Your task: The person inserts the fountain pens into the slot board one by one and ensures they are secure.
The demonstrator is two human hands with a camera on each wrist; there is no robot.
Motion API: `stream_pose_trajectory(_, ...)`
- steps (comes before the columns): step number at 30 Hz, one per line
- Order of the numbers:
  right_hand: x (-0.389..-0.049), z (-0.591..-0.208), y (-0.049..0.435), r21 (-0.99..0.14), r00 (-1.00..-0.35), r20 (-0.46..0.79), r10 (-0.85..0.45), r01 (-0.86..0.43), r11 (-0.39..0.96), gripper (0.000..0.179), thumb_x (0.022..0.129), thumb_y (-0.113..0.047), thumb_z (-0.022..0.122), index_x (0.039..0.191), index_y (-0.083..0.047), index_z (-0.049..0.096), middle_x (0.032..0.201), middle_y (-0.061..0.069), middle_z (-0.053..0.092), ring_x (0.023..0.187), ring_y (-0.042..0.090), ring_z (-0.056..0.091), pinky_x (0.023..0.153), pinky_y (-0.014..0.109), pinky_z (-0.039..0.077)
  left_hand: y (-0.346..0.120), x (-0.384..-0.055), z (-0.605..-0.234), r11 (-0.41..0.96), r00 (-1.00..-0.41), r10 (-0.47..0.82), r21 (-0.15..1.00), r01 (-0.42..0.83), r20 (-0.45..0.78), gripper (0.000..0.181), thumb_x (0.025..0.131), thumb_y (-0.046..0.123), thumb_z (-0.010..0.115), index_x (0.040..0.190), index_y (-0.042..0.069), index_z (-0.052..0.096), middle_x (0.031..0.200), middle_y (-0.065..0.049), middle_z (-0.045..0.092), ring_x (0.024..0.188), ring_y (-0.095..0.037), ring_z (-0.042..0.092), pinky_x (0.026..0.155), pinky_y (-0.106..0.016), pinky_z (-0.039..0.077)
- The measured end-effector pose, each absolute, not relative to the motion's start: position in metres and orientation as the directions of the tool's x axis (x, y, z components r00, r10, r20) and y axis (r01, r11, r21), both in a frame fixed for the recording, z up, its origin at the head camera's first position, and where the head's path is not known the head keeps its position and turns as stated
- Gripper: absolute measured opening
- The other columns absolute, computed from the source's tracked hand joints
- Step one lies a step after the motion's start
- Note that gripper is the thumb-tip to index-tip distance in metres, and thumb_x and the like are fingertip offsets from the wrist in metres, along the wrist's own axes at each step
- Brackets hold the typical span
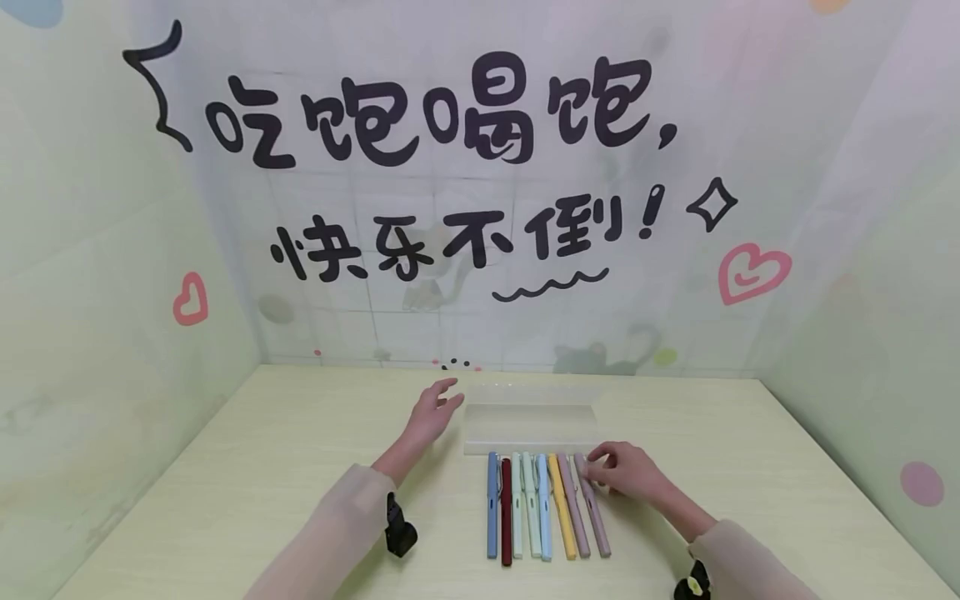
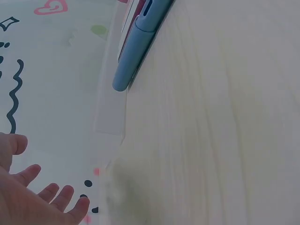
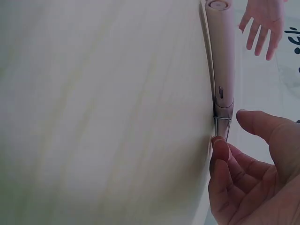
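A row of several capped pens lies on the table, with a blue pen [image 1: 492,505] at the left end. A dark red pen [image 1: 506,512], pale green ones, a light blue pen [image 1: 543,507] and a yellow pen [image 1: 562,507] follow, then two mauve pens. My right hand [image 1: 628,471] is at the cap end of the rightmost mauve pen [image 1: 597,521]. In the right wrist view its curled fingertips touch that pen [image 3: 221,56], while the thumb stands apart from it. My left hand [image 1: 431,414] hovers left of the clear case, fingers spread, holding nothing.
A clear plastic case [image 1: 532,446] lies just behind the pens. The pale wooden table [image 1: 300,467] is bounded by a printed back wall [image 1: 450,325] and side walls. Black wrist cameras sit on both sleeves.
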State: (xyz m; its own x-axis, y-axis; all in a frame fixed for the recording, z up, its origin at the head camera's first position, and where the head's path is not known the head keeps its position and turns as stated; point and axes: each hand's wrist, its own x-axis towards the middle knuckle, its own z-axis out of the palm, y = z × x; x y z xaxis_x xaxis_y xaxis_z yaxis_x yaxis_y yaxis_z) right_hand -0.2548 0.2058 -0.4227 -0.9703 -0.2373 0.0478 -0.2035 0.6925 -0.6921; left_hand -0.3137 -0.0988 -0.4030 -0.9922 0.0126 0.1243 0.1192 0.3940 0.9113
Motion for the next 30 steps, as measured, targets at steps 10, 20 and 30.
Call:
stream_pose_trajectory(10, -0.254, -0.422, 0.202, -0.684, -0.965, 0.019, -0.261, -0.203, 0.701, 0.033, 0.078, -0.02, 0.066, 0.103, 0.001, 0.057, 0.06, 0.001, 0.05, 0.047, 0.014, 0.047, 0.045, 0.028, 0.04, -0.087, -0.323, -0.401, 0.371, -0.989, -0.002, 0.918, 0.139, 0.151, 0.036, 0.093, 0.024, 0.045, 0.123, 0.006, 0.049, 0.127, -0.017, 0.043, 0.11, -0.035, 0.044, 0.087, -0.045, 0.038)
stream_pose_trajectory(20, -0.255, -0.423, 0.2, -0.673, -0.943, -0.003, -0.333, -0.245, 0.698, 0.04, 0.079, -0.025, 0.066, 0.11, -0.002, 0.056, 0.06, 0.001, 0.048, 0.046, 0.012, 0.045, 0.043, 0.026, 0.039, -0.081, -0.331, -0.4, 0.394, -0.985, -0.056, 0.91, 0.128, 0.163, 0.031, 0.092, 0.024, 0.046, 0.11, 0.003, 0.059, 0.114, -0.015, 0.055, 0.106, -0.032, 0.048, 0.087, -0.043, 0.039)
stream_pose_trajectory(30, -0.255, -0.424, 0.198, -0.678, -0.93, 0.003, -0.367, -0.272, 0.683, 0.044, 0.079, -0.027, 0.065, 0.112, 0.001, 0.054, 0.059, 0.001, 0.046, 0.046, 0.012, 0.043, 0.042, 0.026, 0.036, -0.081, -0.334, -0.403, 0.407, -0.978, -0.083, 0.902, 0.143, 0.192, 0.024, 0.09, 0.019, 0.05, 0.102, 0.002, 0.063, 0.103, -0.013, 0.06, 0.099, -0.03, 0.053, 0.081, -0.04, 0.043)
